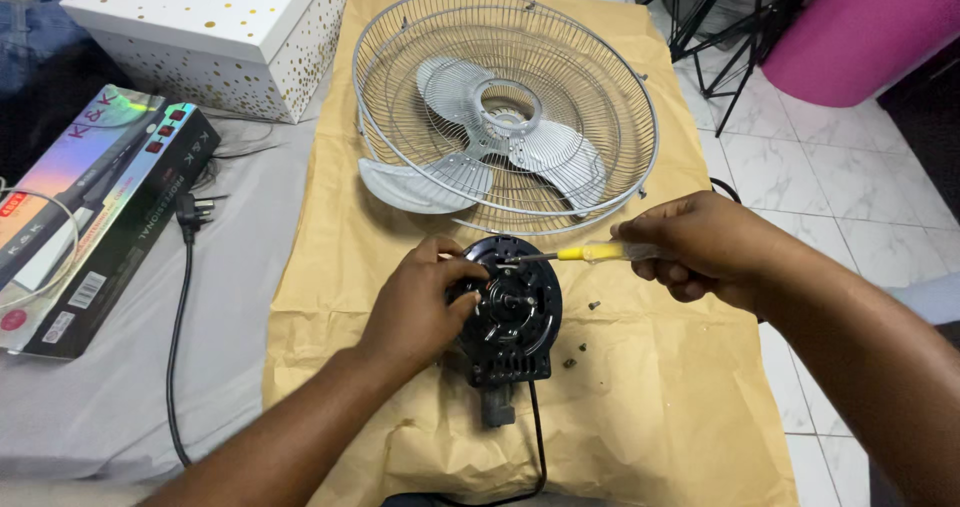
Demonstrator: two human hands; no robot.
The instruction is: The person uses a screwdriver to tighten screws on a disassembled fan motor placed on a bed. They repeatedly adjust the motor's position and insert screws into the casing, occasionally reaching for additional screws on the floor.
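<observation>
A: On the brown paper sheet (680, 387), near edge: black fan motor housing (512, 317) lies face up, its cord running off toward the near side. Left hand (420, 302) is clamped on the housing's left rim, fingers curled over it.

B: Right hand?

A: Right hand (700, 242) is closed around a yellow-handled screwdriver (585, 253), tip set on the housing's upper face.

B: Step in hand?

A: By my reading, working a screw on the housing face. Whether loosening or tightening, cannot tell. Loose screws (580, 342) lie on the paper just right of the housing.

B: Farther off?

A: Grey wire fan guard with blades (505, 117) beyond the motor; white gold-dotted box (210, 27) far left; long black box (90, 217) left.

B: Next move calls for?

A: Likely the tip kept seated square while the left hand stops the housing turning.
</observation>
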